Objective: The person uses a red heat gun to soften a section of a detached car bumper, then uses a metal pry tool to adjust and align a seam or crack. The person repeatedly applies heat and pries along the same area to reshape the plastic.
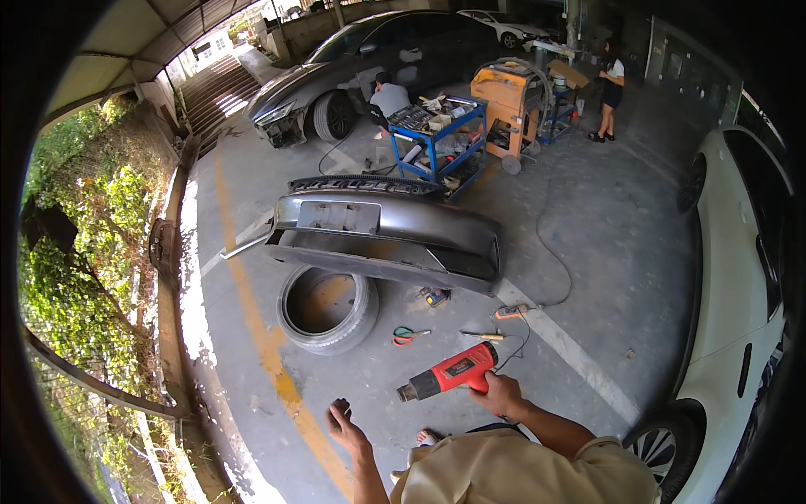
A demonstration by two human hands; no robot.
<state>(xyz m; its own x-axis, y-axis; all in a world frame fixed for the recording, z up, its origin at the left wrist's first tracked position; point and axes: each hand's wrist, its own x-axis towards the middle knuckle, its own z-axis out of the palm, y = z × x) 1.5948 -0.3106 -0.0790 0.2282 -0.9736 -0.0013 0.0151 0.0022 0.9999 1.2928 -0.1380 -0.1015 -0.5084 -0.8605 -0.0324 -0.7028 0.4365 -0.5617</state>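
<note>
A red heat gun [457,370] with a black and metal nozzle is in my right hand [499,396], which is wrapped round its handle. Its nozzle points left, and its cord runs to an orange power strip [510,312]. My left hand [346,430] is raised to the left of the nozzle, its fingers curled at a small dark thing I cannot make out. Ahead, a grey car bumper [403,231] rests over a tyre [361,323]. Between the tyre and the heat gun lie red-handled scissors [406,336], a yellow-handled tool [484,335] and a blue and yellow power tool [435,296].
A blue tool cart [432,143] and an orange cabinet [506,105] stand beyond the bumper. A person [389,101] crouches by a dark car [332,80]; another person [611,88] stands at the far right. A white car [722,319] flanks the right side; a planted bank [92,294] borders the left.
</note>
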